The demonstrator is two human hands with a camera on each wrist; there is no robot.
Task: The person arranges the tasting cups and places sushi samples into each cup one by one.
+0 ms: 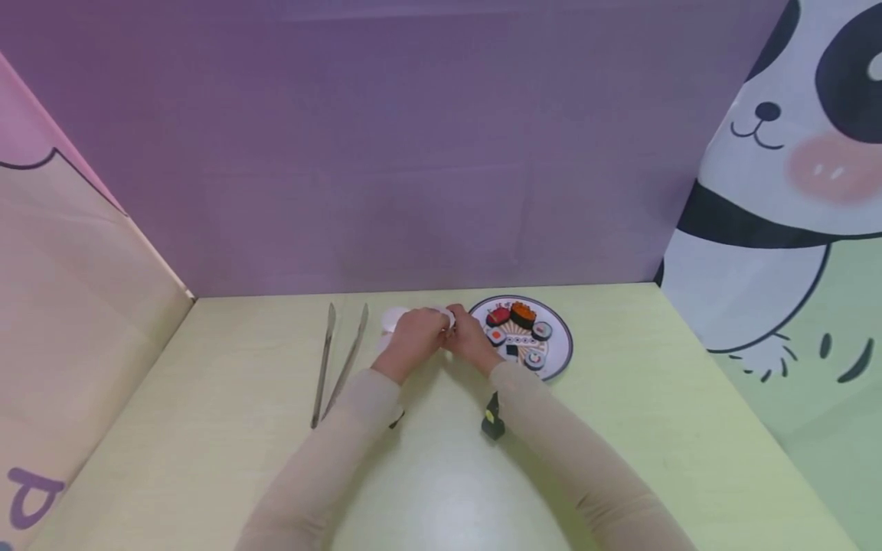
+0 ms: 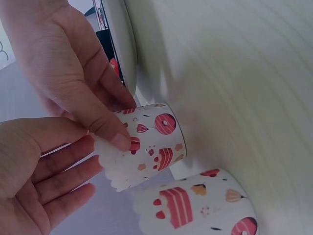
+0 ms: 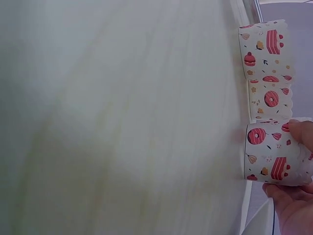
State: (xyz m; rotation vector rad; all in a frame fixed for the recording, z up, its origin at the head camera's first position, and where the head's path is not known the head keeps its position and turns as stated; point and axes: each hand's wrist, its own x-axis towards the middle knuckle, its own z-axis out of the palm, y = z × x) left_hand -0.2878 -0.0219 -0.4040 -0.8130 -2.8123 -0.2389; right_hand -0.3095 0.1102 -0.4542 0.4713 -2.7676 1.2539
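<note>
While the right hand [image 1: 472, 337] grips a patterned paper cup [image 2: 154, 147] near its scalloped rim, the thumb laid across the side, the left hand [image 1: 411, 343] has its fingers loosely extended and brings one digit up to the right thumb; whether it also pinches the rim, I cannot tell. Around that cup, seen from the head view, a second paper cup [image 2: 195, 210] stands at 9 o'clock, a plate [image 1: 556, 340] lies between 3 and 4 o'clock, and metal tongs [image 1: 322, 375] rest near 8 o'clock.

The cup work looks partly finished: two cups stand free of the fingers in the right wrist view, one at 12 o'clock and a third paper cup [image 3: 270, 100] between it and the held one. What seems left is this last cup, as both hands are on it or at it. The sushi pieces [image 1: 522, 314] sit on the plate and the tongs lie untouched, so neither appears to be in use.

The cups' insides are hidden, and so is whether the held cup's base touches the table [image 1: 654, 398]. In the left wrist view the second cup is cut off at 6 o'clock; the fingers cover part of the plate's sight line.
</note>
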